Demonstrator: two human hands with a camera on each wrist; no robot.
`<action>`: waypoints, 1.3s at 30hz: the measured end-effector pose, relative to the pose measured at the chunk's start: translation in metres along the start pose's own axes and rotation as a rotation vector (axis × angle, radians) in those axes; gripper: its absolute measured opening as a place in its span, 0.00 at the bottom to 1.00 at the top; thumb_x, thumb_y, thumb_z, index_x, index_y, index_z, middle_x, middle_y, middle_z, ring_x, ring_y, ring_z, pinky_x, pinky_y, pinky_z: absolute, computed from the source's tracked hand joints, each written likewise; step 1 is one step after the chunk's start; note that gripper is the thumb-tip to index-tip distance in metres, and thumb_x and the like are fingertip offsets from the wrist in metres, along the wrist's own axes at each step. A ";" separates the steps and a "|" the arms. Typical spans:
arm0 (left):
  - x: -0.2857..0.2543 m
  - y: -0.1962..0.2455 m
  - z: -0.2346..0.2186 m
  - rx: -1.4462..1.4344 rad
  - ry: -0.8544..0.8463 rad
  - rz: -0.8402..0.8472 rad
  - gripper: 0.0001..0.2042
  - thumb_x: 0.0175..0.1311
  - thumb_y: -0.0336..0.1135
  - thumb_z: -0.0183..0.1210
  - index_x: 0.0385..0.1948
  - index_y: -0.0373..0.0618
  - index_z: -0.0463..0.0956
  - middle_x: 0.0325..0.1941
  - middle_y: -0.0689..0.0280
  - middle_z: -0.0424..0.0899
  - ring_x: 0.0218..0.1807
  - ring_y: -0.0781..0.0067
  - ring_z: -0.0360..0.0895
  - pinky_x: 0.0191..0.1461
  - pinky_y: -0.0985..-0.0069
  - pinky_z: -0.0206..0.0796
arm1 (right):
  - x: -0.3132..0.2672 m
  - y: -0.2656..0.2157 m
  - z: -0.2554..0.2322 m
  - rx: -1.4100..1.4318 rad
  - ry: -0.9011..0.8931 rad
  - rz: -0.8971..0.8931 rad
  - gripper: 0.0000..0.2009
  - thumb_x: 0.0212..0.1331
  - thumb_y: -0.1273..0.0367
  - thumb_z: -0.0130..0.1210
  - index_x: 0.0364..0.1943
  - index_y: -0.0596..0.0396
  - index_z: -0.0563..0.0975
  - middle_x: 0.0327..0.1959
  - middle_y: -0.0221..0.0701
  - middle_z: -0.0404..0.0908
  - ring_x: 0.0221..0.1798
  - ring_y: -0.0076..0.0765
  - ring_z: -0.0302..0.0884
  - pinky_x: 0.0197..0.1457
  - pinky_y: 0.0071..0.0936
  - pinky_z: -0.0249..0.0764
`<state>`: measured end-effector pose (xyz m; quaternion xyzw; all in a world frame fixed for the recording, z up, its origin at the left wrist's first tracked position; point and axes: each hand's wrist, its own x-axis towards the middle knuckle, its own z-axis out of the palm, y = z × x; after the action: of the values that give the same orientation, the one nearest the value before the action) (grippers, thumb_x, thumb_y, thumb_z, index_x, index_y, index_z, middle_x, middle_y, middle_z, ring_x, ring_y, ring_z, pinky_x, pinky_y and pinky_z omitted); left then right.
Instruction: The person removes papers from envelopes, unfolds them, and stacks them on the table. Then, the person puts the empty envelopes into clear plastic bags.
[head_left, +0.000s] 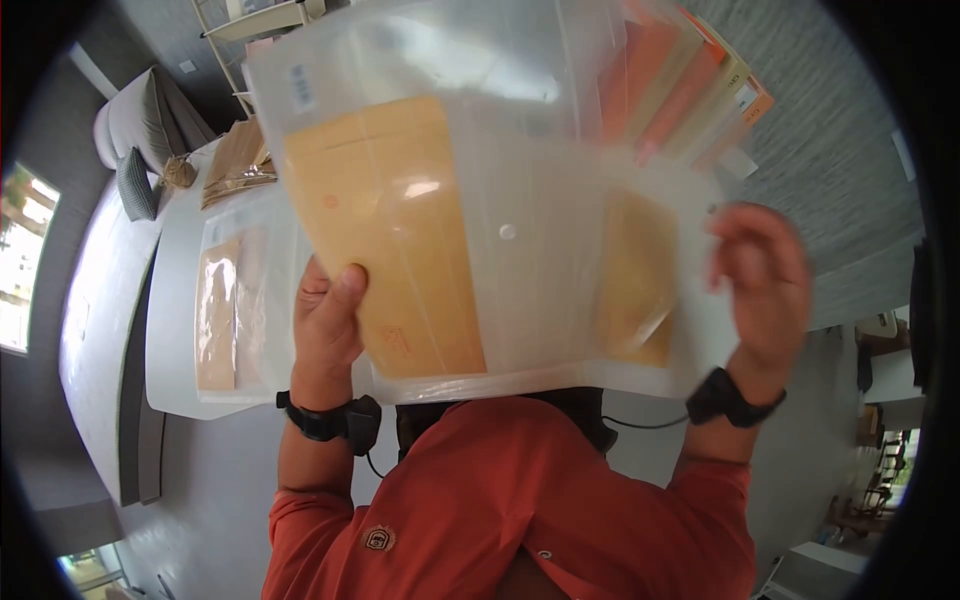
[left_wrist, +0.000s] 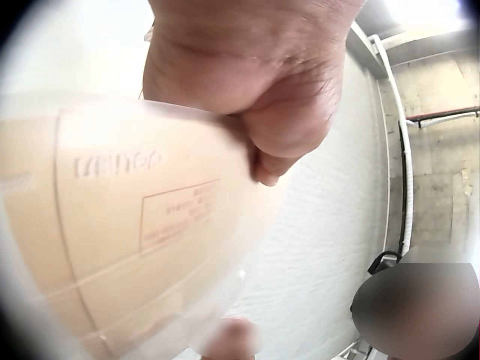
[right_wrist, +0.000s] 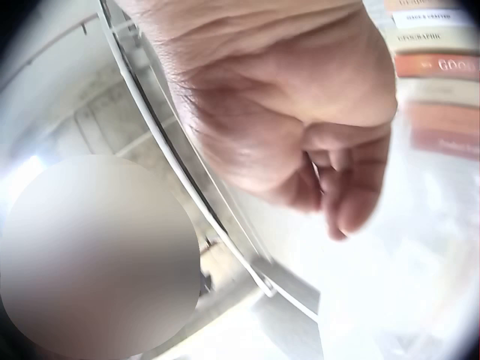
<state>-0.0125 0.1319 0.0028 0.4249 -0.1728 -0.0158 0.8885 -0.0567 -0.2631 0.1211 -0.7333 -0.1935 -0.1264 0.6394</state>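
Observation:
My left hand (head_left: 330, 310) pinches the near left edge of a clear plastic document folder (head_left: 530, 180), thumb on top. Inside it is a brown kraft envelope (head_left: 400, 230) with small red print, which also shows in the left wrist view (left_wrist: 180, 210). A round snap button (head_left: 507, 232) sits on the plastic. To the right, a second kraft envelope (head_left: 638, 275) shows inside clear plastic. My right hand (head_left: 762, 275), blurred, is raised beside the folder's right side; its fingers are loosely bent and hold nothing in the right wrist view (right_wrist: 300, 127).
Orange and beige books (head_left: 690, 90) stand at the back right of the white table (head_left: 175, 330). Another plastic folder with a kraft envelope (head_left: 216, 320) lies at the left. Beyond it are brown paper bags (head_left: 237, 165) and a ball of twine (head_left: 179, 172).

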 end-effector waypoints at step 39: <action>0.010 0.131 -0.054 1.636 0.077 -0.108 0.19 0.66 0.26 0.60 0.59 0.38 0.75 0.52 0.56 0.83 0.50 0.67 0.81 0.51 0.70 0.75 | -0.086 0.147 -0.072 -0.665 0.356 0.609 0.17 0.67 0.56 0.62 0.48 0.56 0.80 0.34 0.23 0.80 0.35 0.18 0.74 0.38 0.18 0.72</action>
<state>-0.0012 0.2538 0.0742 0.9464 -0.0783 0.0868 0.3010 -0.0631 -0.3600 -0.0363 -0.8883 0.1930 -0.1121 0.4013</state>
